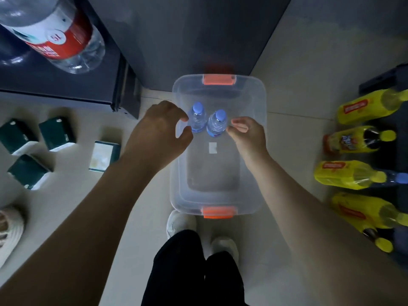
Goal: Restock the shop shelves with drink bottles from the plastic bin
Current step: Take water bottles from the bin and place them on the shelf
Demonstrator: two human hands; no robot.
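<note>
The left hand [159, 131] is curved like a cup, with a gap between thumb and fingers. It is not holding anything. Its fingertips are just beside the left water bottle [197, 119]; I cannot tell if they touch it. The right hand [250, 134] has its fingers loose and apart too, and it holds nothing. Its fingertips are just beside the right water bottle [217, 124].

Both little bottles have blue caps. They stand side by side, touching, in the far half of the clear plastic bin [212, 177]. A small white sticker [213, 147] is on the bottom of the bin. The bin has an orange clip [219, 79] at the far end and one more at the near end. It sits on the pale floor [141, 217], just in front of the person's white shoes [180, 221].

Yellow bottles [353, 174] sit in a row on the right. Green boxes [57, 133] lie on the floor on the left. A big water bottle [57, 34] with a red and white label is at the top left.
</note>
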